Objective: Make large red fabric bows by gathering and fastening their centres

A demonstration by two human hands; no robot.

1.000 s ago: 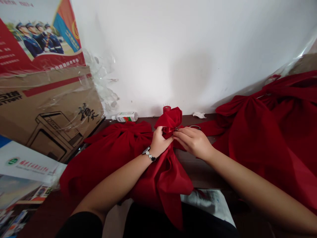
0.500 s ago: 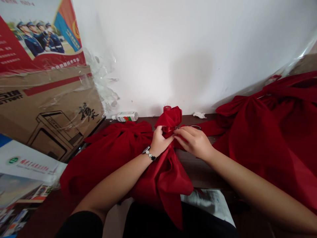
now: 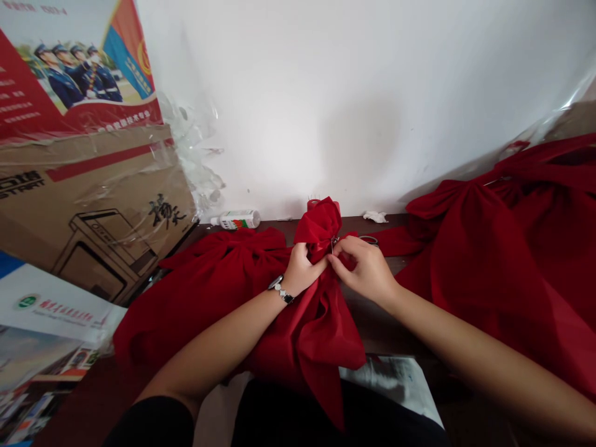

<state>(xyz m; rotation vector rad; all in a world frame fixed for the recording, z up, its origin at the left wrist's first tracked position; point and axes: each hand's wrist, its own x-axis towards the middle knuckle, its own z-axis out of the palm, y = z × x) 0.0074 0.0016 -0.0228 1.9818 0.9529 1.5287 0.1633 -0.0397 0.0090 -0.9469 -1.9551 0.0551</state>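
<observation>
Here we are, eyes on the red bundle [image 3: 321, 225], which sits in front of us, gathered at a tight waist, with one puff flaring toward the wall [image 3: 279, 112] and its tails spilling toward our body. So its long axis runs roughly from wall to lap, and everything hangs on that waist: it lies directly between our two hands, touched from both sides, neither hand clearly nearer.

We see the left hand [image 3: 302, 268] on the bundle's left flank, closed around the gathered cloth, thumb up toward the puff, fingers largely hidden behind the folds. The right hand [image 3: 365, 266] comes in from the bundle's right, wrist low, fingers bent, thumb and forefinger pinched on a thin metal sliver [image 3: 332, 247], perhaps a needle or pin. That sliver stands nearly in line with the bundle's axis, right at the waist; whether its tip is in the cloth, we can't tell. Both forearms slant inward, making a wedge that points at the bundle.

Just right of the bundle we spot a metal ring [image 3: 369, 239], possibly a scissor handle; behind it, a red spool [image 3: 315, 202], partly covered; off to its left, a white bottle [image 3: 239, 220] on its side.
</observation>
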